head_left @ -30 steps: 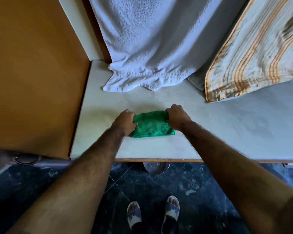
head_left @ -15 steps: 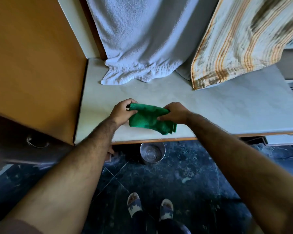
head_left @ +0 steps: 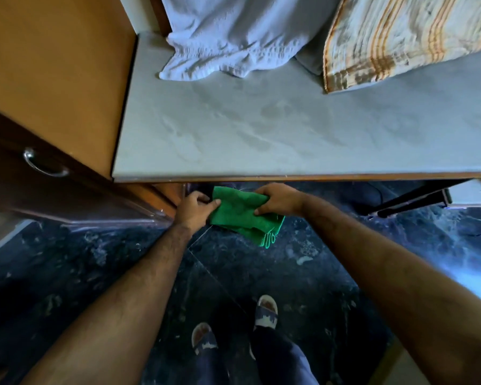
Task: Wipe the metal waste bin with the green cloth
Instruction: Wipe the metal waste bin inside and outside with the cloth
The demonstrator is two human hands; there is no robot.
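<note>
Both hands gripped the green cloth (head_left: 240, 215) below the tabletop's (head_left: 261, 134) front edge, above the dark floor (head_left: 303, 273): the left hand (head_left: 193, 209) pinched its left edge, the right hand (head_left: 279, 200) clasped its upper right. The metal waste bin was hidden. A white towel (head_left: 228, 37) and a striped cloth (head_left: 400, 37) lay on the tabletop.
</note>
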